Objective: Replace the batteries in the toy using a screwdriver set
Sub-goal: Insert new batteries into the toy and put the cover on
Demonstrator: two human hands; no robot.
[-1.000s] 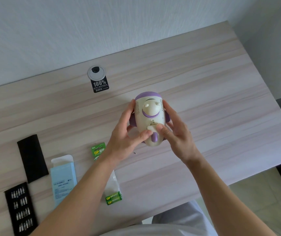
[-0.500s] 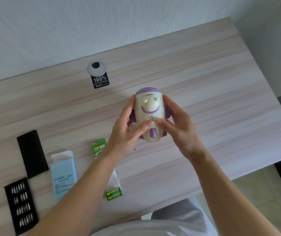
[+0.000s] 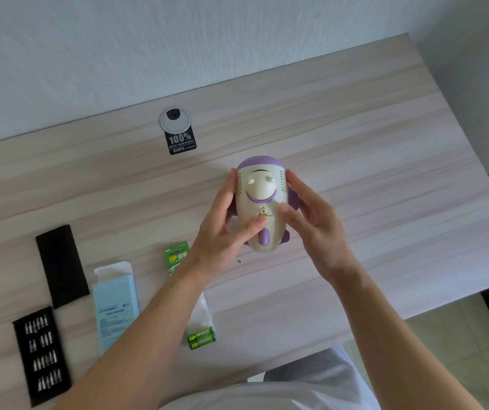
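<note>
Nearest lie one black tray of screwdriver bits (image 3: 40,355) and two green batteries (image 3: 202,338), side by side on one pale wooden table (image 3: 385,173). Above it, two hands clasp one cream-and-purple plastic toy (image 3: 262,190), underside up. The left hand (image 3: 222,241) and right hand (image 3: 315,229) curl round its flanks, thumbs (image 3: 256,223) pressing the belly. Since half a second ago the thumbs have parted, baring the small catch (image 3: 263,213) between.

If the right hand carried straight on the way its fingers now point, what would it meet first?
The toy: the right hand grips its side, fingers and thumb touching it, so nothing lies between.
</note>
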